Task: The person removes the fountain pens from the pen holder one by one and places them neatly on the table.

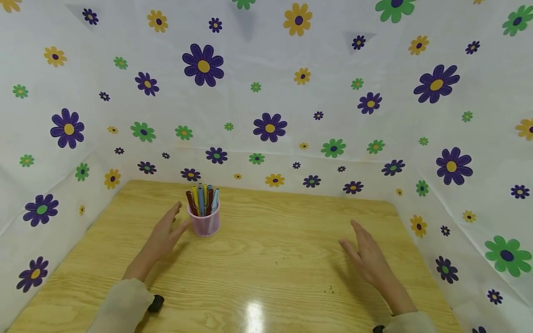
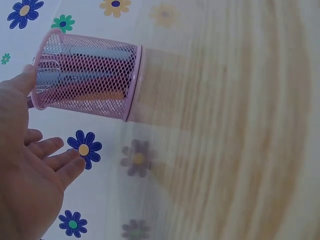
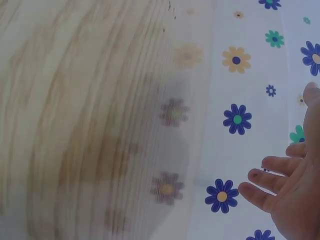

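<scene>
1. Lower halves of the pens (image 1: 201, 201): veiled by the wall of the pink mesh cup (image 1: 206, 226); they overlap too much to count.
2. Left hand (image 2: 31, 172): cut off by the left wrist view's edge; thumb contact with the cup unclear.
3. Right hand (image 3: 295, 192): cut off by its wrist view's edge.
4. Dark specks (image 1: 331, 290): too small to identify.
5. Near edge of the table (image 1: 270, 259): out of frame.
6. Flower reflections (image 3: 167, 188): blurred.

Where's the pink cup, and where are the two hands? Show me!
Pink cup (image 1: 206, 226): head view, on its side wall below the rim.
Left hand (image 1: 164, 235): head view, middle of the hand.
Right hand (image 1: 369, 258): head view, middle of the hand.
</scene>
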`<state>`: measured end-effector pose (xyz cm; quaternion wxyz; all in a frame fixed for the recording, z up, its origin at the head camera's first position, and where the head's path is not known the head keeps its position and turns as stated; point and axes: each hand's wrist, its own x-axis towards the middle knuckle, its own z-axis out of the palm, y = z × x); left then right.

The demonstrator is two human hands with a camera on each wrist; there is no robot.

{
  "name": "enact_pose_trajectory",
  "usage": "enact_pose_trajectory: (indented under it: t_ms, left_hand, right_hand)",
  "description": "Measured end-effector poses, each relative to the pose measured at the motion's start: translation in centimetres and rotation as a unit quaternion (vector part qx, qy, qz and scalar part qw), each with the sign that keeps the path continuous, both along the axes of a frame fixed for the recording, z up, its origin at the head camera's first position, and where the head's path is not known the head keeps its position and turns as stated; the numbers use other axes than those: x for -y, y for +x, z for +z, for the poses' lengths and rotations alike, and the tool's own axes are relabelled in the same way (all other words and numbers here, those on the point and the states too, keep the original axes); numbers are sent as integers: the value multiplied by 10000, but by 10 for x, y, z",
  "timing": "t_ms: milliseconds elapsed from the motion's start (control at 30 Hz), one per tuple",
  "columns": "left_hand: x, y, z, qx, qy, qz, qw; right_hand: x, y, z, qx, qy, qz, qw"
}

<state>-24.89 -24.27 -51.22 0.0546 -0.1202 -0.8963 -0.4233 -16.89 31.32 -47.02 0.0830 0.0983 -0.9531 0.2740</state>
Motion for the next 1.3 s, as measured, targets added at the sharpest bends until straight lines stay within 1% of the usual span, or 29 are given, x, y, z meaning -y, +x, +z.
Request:
enact_pose_trajectory:
  t_ms: [167,400,667,900,1033,1167,1300]
  left_hand:
    - [-9,-7,2,161,490,-83,9986]
    - [-20,-13,4,463,971,-77,9942]
    - [-30,-15,6,481,1144,-253,9919]
    - [-30,-14,6,611,1355,-228,9886]
    - [-31,-14,7,697,1376,-195,9878]
    - [-36,-12,7,859,1354,-144,9870]
    - [-42,-11,6,917,1364,-213,9862]
  right_hand:
    - [7,0,-3,32,-387,67,9992]
    - [19,-1,-9,95,-521,143,9985]
    - [32,-2,-13,165,-610,251,9977]
    - [46,-5,-14,182,-658,369,9970]
    - [53,-6,-14,214,-640,412,9969]
    - [61,-7,-16,220,-649,455,9966]
    - [67,-7,-17,287,-693,475,9961]
